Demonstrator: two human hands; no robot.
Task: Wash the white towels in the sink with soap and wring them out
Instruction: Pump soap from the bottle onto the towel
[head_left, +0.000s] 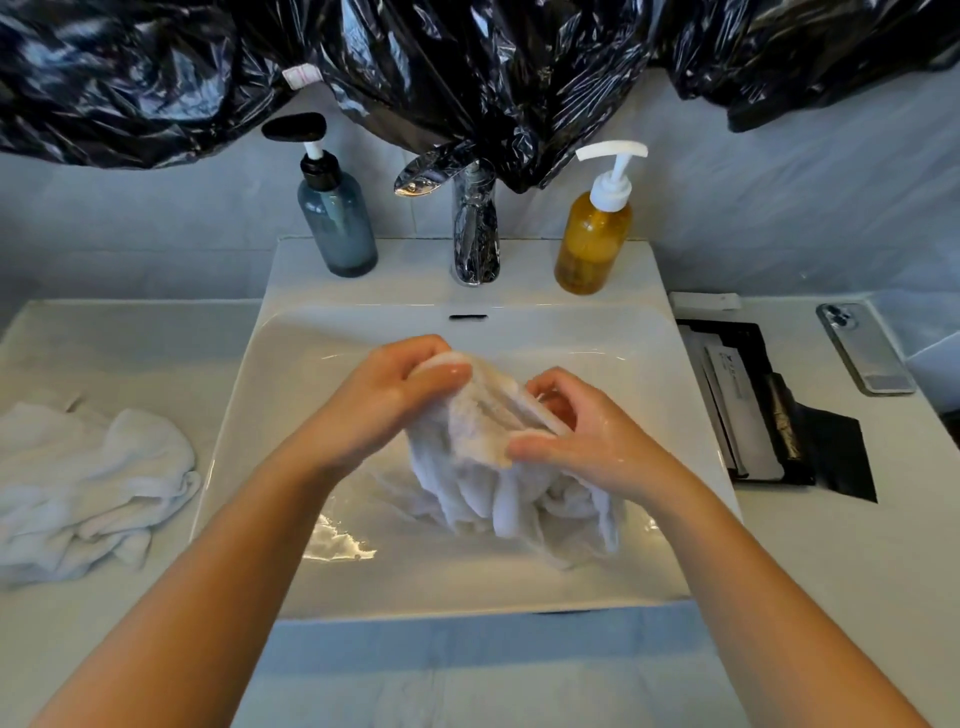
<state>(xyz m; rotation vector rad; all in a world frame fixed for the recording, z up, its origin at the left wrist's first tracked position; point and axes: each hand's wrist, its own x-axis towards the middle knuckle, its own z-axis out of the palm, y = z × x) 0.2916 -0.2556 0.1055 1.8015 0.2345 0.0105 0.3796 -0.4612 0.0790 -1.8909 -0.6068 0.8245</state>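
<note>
Head view; clock positions are read from the basin centre.

- Left hand (400, 395) at 12, fingers curled round the top edge of the wet towel (483, 431).
- Right hand (576, 436) at 2, thumb and fingers pinching a fold of the same towel.
- Both grips are narrow, with the cloth bunched between them.
- The towel's lower part hangs into the sink (234, 415) and trails on the basin floor toward 4.
- Hands look wet and shiny. I cannot confirm any lather.
- Second towel (88, 483) lies crumpled on the counter at 9, outside the basin.
- Amber pump bottle (592, 244) at 1, tap (475, 239) at 12. No running water is visible.

Risks (judgement):
- Slick fingers. The right hand's pinch takes little cloth, so hard rubbing could pull it free and drop the towel with a splash.
- Wringing with the hands drifting toward 3 would send water over the rim. A phone (865, 348) lies on the counter on that side.
- A wide reach for soap could knock the amber pump bottle off the back ledge into the basin.
- Setting the washed towel down at 9 would mix it with the second towel, which still needs washing.
- The drain is hidden, so I cannot tell whether the cloth blocks it.
</note>
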